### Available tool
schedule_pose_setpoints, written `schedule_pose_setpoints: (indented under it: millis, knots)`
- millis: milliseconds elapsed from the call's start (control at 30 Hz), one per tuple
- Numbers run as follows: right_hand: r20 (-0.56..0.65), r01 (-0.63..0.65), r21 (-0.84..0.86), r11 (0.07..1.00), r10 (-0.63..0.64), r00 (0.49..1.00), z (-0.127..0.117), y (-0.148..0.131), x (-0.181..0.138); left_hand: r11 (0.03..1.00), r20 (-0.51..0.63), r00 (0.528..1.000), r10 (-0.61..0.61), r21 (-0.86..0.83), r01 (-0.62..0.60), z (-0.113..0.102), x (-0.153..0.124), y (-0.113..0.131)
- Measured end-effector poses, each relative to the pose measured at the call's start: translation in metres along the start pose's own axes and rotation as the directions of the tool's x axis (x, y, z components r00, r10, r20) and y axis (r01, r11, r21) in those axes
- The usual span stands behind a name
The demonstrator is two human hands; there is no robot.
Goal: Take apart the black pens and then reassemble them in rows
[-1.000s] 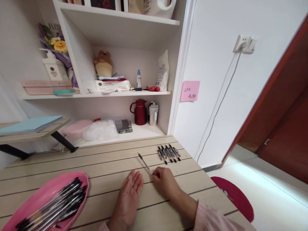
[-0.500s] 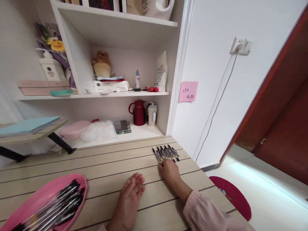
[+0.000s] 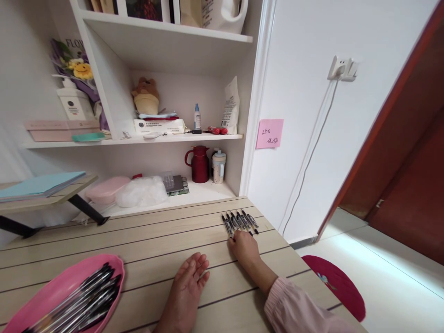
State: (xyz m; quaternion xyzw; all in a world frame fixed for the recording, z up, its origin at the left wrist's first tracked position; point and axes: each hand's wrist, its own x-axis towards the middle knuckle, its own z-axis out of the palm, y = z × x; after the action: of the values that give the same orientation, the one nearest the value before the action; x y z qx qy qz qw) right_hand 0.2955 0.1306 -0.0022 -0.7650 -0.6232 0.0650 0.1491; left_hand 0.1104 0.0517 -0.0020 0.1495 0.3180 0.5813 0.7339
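Observation:
Several black-capped clear pens (image 3: 243,221) lie side by side in a row near the right back part of the table. My right hand (image 3: 244,248) is closed at the near end of the row, its fingers on the lower end of the leftmost pen (image 3: 227,225). The fingertips are partly hidden behind the hand. My left hand (image 3: 187,286) rests on its side over the table, fingers loosely curved and apart, with nothing in it. At the lower left, a pink tray (image 3: 120,262) holds many more such pens (image 3: 83,300).
The wood-slat table (image 3: 149,245) backs onto a white shelf unit (image 3: 166,141). A red jug (image 3: 200,165) and a cup (image 3: 218,167) stand on its lower shelf. A small raised stand (image 3: 78,187) is at the left. Beside the table's right edge sits a red round stool (image 3: 335,286).
The leftmost pen has shifted slightly right, closer to the others, with my right hand on it. My left hand has hardly moved. The view has tilted a little.

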Motion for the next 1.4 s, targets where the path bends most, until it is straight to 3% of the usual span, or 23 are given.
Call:
schedule_pose_setpoints:
  millis: [467, 1167, 1400]
  knots:
    - [-0.014, 0.006, 0.0, 1.0, -0.006, 1.0, -0.001, 0.001, 0.0, 1.0, 0.009, 1.0, -0.009, 0.002, 0.009, -0.002, -0.001, 0.0]
    - [-0.011, 0.048, -0.039, 0.998, -0.048, 0.999, -0.021, -0.014, -0.009, 0.999, 0.014, 1.0, 0.012, 0.044, -0.013, 0.003, -0.003, 0.003]
    - [-0.014, 0.149, -0.015, 0.989, -0.149, 0.989, -0.04, -0.017, -0.032, 0.992, 0.047, 0.998, 0.036, 0.117, -0.042, 0.005, -0.005, 0.003]
